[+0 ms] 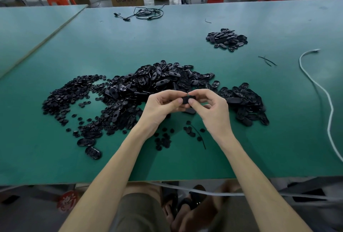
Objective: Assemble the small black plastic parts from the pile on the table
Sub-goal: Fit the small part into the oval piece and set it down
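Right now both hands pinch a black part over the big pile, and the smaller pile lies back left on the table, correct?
Not quite: in the head view the smaller pile lies back right on the table, not left. The left hand and right hand do pinch a black part over the big pile.

Over a green table [55, 157], the left hand [161, 109] and right hand [209, 107] together pinch one small black part [187, 100] above the large pile [148, 86] of black parts. A smaller pile [226, 39] lies farther right, a white cable [326, 98] beside it.
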A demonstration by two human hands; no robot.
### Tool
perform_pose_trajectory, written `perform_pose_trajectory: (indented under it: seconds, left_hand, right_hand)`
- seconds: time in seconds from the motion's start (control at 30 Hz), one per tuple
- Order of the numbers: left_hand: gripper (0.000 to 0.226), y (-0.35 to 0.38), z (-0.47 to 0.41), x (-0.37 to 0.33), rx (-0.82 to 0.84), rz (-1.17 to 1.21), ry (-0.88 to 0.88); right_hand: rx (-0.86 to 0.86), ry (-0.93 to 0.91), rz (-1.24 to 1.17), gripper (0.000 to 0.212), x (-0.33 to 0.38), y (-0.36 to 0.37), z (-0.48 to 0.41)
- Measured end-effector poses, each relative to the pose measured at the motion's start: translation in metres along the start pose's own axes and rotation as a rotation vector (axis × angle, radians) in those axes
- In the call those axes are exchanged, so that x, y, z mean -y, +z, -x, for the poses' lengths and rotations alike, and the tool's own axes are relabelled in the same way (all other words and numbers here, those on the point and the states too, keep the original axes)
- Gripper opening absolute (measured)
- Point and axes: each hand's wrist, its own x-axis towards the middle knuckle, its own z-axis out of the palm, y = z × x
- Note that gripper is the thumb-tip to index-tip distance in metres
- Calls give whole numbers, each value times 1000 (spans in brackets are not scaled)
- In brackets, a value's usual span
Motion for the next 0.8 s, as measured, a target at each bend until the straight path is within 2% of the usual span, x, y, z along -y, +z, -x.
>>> perform_pose_trajectory:
  seconds: [0.53,0.8]
  left_hand:
    - [19,0,0,0,-13,-78,-16]
    - [17,2,0,-2,-19,-142,-1]
  right_hand:
    - [33,48,-21,18,-5,0,-1]
    - [95,36,-107,18,-2,0,-1]
